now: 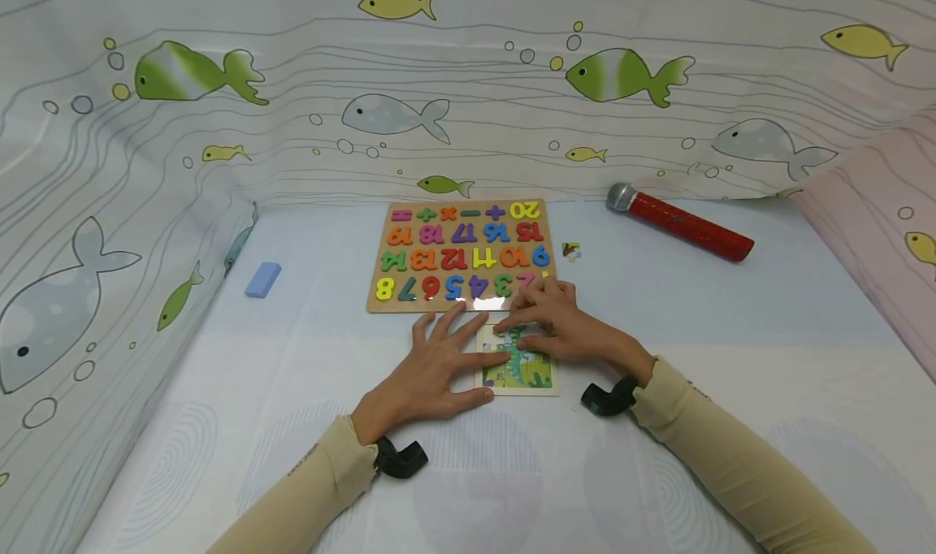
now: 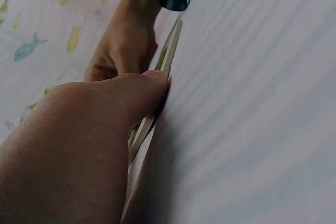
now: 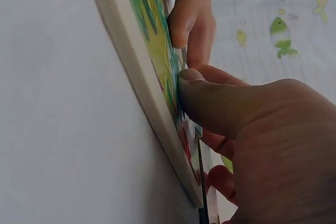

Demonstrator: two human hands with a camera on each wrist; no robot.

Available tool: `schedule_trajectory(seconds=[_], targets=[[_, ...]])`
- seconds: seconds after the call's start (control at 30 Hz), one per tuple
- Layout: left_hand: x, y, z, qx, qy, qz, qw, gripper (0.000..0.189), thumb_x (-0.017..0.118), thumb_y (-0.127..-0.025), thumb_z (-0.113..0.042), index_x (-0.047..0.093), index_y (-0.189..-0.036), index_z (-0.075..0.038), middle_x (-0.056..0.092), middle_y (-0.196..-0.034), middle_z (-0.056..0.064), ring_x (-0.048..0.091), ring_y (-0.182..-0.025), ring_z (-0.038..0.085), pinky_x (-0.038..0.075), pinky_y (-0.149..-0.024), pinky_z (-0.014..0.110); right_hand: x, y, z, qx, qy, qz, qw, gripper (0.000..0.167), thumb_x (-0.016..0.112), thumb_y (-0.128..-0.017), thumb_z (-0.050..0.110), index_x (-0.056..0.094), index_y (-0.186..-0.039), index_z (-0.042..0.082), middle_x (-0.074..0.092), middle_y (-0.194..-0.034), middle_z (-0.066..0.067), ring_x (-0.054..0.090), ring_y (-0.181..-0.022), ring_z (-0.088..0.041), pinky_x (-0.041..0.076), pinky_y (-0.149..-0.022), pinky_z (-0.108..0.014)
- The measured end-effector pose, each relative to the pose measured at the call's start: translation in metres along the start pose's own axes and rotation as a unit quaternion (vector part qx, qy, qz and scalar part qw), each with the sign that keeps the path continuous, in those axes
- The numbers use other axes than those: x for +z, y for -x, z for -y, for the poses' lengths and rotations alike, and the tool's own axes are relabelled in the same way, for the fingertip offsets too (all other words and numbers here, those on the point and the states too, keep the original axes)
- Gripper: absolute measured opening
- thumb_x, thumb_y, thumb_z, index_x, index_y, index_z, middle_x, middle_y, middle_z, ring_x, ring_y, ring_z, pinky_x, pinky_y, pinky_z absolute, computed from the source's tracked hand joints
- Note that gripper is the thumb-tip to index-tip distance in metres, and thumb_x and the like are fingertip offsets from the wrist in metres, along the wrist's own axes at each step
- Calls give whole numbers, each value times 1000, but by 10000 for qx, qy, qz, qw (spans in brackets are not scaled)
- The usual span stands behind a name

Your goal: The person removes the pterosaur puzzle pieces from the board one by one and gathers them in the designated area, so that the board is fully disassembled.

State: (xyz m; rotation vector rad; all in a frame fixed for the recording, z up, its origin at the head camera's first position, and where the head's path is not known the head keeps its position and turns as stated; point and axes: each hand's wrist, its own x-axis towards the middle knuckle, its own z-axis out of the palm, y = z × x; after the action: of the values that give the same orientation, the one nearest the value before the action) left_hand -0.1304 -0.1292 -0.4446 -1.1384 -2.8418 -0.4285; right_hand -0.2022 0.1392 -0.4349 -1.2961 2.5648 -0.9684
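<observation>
A small wooden jigsaw puzzle (image 1: 537, 374) with a green dinosaur picture lies flat on the table. My left hand (image 1: 437, 369) has its fingers spread: the index finger reaches over the picture, and the thumb rests against the frame's near left corner. Bent over the puzzle's far part is my right hand (image 1: 559, 320), its thumb and index finger close together on a puzzle piece there. In the right wrist view that thumb (image 3: 205, 95) presses at the picture surface, and the fingers partly hide the piece.
Just beyond the puzzle lies a wooden number board (image 1: 373, 300) with coloured numerals and signs. One loose puzzle piece (image 1: 571, 251) sits right of it. A red microphone (image 1: 687, 225) lies at the back right, a blue block (image 1: 263, 280) at the left. Fish-printed cloth (image 1: 483, 67) stands behind.
</observation>
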Motion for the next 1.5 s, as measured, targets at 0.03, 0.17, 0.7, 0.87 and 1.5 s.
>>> schedule_trajectory(seconds=[0.03,0.17,0.7,0.87,1.5], targets=[[0,0,0,-2,2,2,10000,53,54,-93,-65,55,-143,-47,32,-168,7,15,-157,40,12,-116,70,0,0,0,19,23,7,10000,31,77,-91,22,76,-121,32,59,-112,5,39,-109,-18,16,-93,-50],[0,0,0,24,-7,-28,10000,53,54,-94,-65,55,-143,-47,33,-167,8,16,-157,40,13,-115,71,0,0,0,21,78,18,10000,31,77,-91,22,76,-121,32,59,-110,5,40,-107,-16,16,-94,-51],[-1,0,-2,8,70,-30,10000,52,55,-93,-64,56,-142,-46,33,-167,8,16,-157,40,13,-115,71,-1,3,-3,313,-270,-6,9991,40,80,-89,24,70,-127,25,68,-129,5,46,-119,-18,15,-103,-53],[-1,0,-2,-18,96,-9,10000,52,54,-93,-65,56,-142,-47,33,-167,8,16,-157,41,13,-115,71,-7,5,-6,383,-366,237,9983,36,75,-92,18,72,-127,26,66,-127,6,46,-122,-19,17,-103,-53],[-1,1,-2,-64,61,26,10000,52,54,-94,-65,56,-142,-48,32,-167,7,15,-158,38,12,-116,70,-6,3,-5,453,-11,309,9985,37,79,-90,30,73,-126,31,57,-101,7,41,-102,-14,18,-96,-50]])
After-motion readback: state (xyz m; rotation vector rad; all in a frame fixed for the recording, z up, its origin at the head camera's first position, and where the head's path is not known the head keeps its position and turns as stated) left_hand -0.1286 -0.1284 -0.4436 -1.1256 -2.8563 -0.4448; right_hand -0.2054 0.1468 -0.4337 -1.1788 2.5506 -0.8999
